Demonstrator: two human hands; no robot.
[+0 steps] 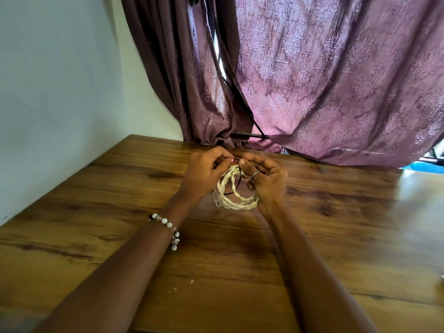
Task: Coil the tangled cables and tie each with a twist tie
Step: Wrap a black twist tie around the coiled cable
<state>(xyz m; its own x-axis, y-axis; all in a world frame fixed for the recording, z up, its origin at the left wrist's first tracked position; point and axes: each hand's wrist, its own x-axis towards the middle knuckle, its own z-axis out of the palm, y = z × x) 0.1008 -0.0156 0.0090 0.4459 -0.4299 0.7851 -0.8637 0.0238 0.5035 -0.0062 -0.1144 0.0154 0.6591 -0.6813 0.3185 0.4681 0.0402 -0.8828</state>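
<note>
cable coil (236, 197) upright above table (120, 188), both hands pinching dark twist tie (236, 186) at its top.

A wooden table (120, 188) with dark grain fills the foreground — a few pale crumbs (187, 282) lie on it near the front. Behind it hang patterned purple curtains (336, 80), beside a plain pale wall (60, 80) on the left.
</note>
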